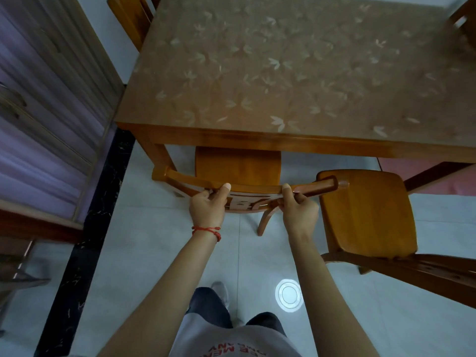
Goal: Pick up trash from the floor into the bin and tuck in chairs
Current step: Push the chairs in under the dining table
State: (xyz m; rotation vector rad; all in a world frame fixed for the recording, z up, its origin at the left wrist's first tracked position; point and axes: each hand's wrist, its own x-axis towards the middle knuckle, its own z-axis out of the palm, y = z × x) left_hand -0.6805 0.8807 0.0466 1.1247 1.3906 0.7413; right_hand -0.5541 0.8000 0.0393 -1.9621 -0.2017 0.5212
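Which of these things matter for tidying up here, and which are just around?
Part of the job:
- held chair, gripped at its top rail by left hand and right hand
- second chair, not tucked in
- table

Just around:
- cabinet
- far chair
- round light spot on the floor

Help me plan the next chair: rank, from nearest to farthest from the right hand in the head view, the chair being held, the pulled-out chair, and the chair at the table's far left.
1. Held chair: gripped by the right hand.
2. Pulled-out chair: just to the right, not tucked in.
3. Far-left chair: beyond the table, top left.
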